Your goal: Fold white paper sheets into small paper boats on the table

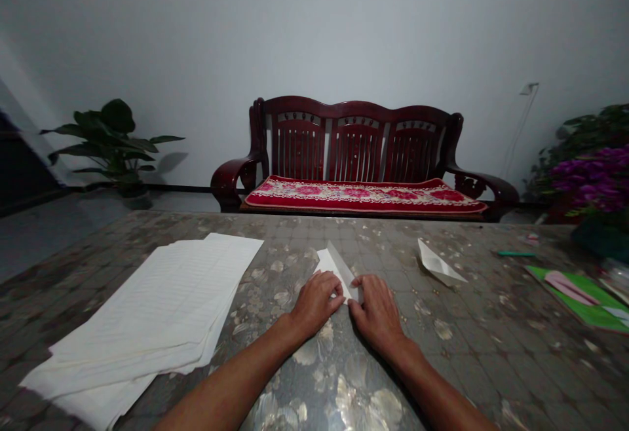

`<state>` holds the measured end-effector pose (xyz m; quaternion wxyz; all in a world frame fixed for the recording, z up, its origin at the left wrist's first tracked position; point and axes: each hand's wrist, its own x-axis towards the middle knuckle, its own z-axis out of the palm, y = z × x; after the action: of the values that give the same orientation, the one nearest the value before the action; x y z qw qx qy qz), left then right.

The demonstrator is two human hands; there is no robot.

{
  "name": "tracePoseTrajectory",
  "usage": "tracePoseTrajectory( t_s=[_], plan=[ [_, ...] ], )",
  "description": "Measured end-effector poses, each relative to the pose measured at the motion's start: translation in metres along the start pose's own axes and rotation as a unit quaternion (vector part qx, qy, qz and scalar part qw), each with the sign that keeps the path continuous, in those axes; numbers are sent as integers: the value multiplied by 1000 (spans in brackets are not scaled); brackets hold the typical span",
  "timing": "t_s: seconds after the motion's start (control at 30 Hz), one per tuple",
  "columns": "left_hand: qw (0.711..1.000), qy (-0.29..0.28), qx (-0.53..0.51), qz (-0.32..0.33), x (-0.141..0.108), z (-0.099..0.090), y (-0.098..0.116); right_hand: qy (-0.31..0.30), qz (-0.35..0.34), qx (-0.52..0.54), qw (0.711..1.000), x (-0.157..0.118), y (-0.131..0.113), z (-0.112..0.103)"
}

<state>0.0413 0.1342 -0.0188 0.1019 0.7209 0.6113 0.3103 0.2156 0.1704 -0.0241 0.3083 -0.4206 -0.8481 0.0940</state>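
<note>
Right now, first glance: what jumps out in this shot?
The dark red wooden bench with its red floral cushion stands against the far wall, straight ahead, and draws the eye first. Nearer, at the middle of the patterned tabletop, the left hand and right hand rest on a folded white paper, with a large stack of white lined paper to their left. Purple flowers stand out at the right edge.

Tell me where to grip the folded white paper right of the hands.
The folded white paper: pinch its middle from above with the fingers, coming from the near side. It is a narrow, pointed fold lying on the patterned tabletop, so a top pinch likely holds best.
</note>
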Motion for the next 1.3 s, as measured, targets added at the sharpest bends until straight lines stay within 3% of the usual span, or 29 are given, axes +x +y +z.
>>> tracePoseTrajectory(
  t_s=[0.3, 0.5, 0.7, 0.93, 1.1, 1.3],
  plan=[
    [998, -17, -31, 42, -1, 2, -9, -5, 75, -22, 997, 3, 3, 5],
    [998, -30, -7, 60, -3, 2, -15, -31, 88, -27, 995, 4, 1, 4],
    [984, -74, 60, 149, -12, -7, -26, -43, 73, -11, 996, 4, 2, 2],
    [980, -91, 93, 153, -13, -10, -29, -1, 40, -39, 998, -3, 8, -1],
    [975, -88, 109, 175, -14, -14, -27, -4, -6, -58, 998, -6, 10, -5],
    [963, -64, 162, 203, -8, -15, -23, 4, 12, -26, 1000, 1, 4, -1]
  ],
)
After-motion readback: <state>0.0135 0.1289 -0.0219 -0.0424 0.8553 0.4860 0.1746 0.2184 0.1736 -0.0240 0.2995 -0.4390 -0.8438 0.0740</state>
